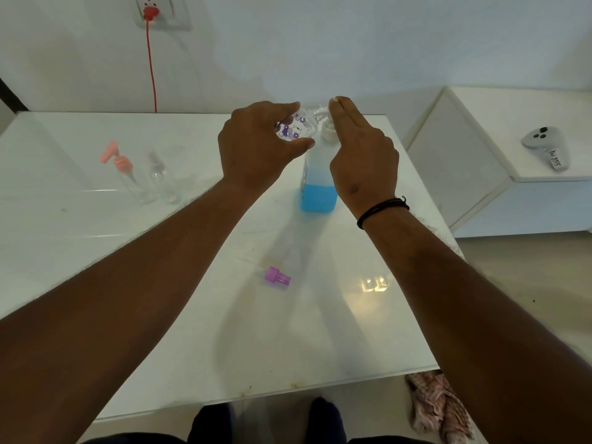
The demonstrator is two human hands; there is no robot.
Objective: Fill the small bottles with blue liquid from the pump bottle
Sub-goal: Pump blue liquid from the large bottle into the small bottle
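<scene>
My left hand (pixel 256 142) grips a small clear bottle (pixel 296 127) with purple flower print, tilted with its open neck at the white pump spout (pixel 320 112). My right hand (pixel 358 149) lies with straight fingers on top of the pump head (pixel 327 131). The pump bottle (pixel 318 187) stands on the white table (pixel 160 299), its lower part holding blue liquid. A purple cap (pixel 277 277) lies on the table nearer to me.
At the left stand a clear bottle with a pink pump (pixel 123 168) and a second clear bottle (pixel 163 177). A red cord (pixel 152 68) hangs from a wall socket. A white cabinet with a grey controller (pixel 546 147) is at the right. A cloth (pixel 439 408) lies on the floor.
</scene>
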